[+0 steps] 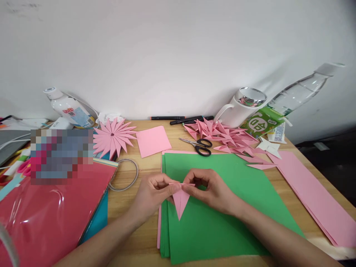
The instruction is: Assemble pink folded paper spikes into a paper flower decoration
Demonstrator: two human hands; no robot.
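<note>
Between my two hands is a folded piece of pink paper (180, 204), its sharp tip pointing down toward me and a crease running along its middle. My left hand (155, 189) pinches its left side between thumb and fingers. On the right side, my right hand (213, 191) grips the same piece, thumb in front and fingers curled behind. Both thumbs nearly meet at the upper edge. Beneath the hands lies a stack of green paper (228, 230), with pink sheets showing under its left edge.
Black-handled scissors (198, 145) lie behind the green stack, beside a heap of folded pink pieces (219, 133). A pink paper star (112, 135), square pink sheets (154, 141), a tape roll (137, 174), a white mug (240, 107) and a leaning bottle (302, 91) stand around. Pink strips (317, 196) lie right.
</note>
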